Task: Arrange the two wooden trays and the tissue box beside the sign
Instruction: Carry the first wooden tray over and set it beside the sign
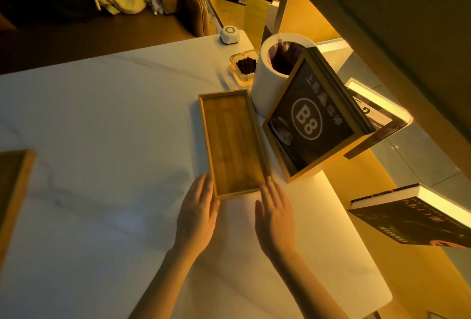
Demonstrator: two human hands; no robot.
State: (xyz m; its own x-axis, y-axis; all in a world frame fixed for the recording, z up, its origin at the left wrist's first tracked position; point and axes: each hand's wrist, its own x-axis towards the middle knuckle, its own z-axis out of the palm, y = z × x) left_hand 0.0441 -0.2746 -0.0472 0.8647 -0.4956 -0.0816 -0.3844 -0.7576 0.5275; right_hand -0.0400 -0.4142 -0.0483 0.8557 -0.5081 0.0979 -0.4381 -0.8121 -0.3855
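A long empty wooden tray lies on the white marble table, just left of the framed "B8" sign. My left hand rests flat at the tray's near left corner, fingers together and touching its edge. My right hand lies flat at the near right corner, holding nothing. A second wooden tray shows partly at the left edge of the view. No tissue box is in view.
A white cylindrical bin with a dark liner stands behind the sign. A glass ashtray and a small white call button sit near the far table edge. Books hang on the lit shelf at right.
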